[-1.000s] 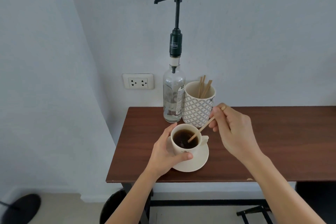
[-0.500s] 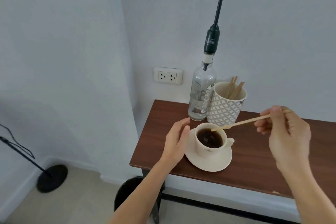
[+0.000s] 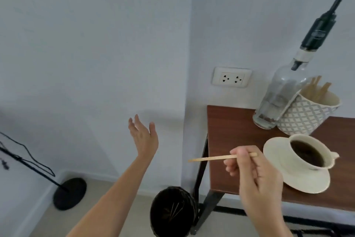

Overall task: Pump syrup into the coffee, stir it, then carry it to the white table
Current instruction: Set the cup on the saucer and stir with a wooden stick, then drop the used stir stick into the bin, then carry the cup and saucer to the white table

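Now out of the coffee cup (image 3: 307,153), stirrer (image 3: 217,158) pinched in right hand (image 3: 255,177) above bin (image 3: 172,211), left hand (image 3: 144,136) open, empty; stirring apparently done.

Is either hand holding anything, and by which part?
The right hand pinches the wooden stir stick near one end; the left hand is open and empty.

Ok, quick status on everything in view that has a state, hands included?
left hand: open, empty, raised off the table's left side
right hand: pinching the stir stick
stir stick: out of the cup, level, above the bin side
coffee cup: full of dark coffee, on its saucer
saucer: flat on the brown table
syrup bottle: almost empty, pump fitted
patterned cup: holds spare sticks
bin: open, below the table's corner
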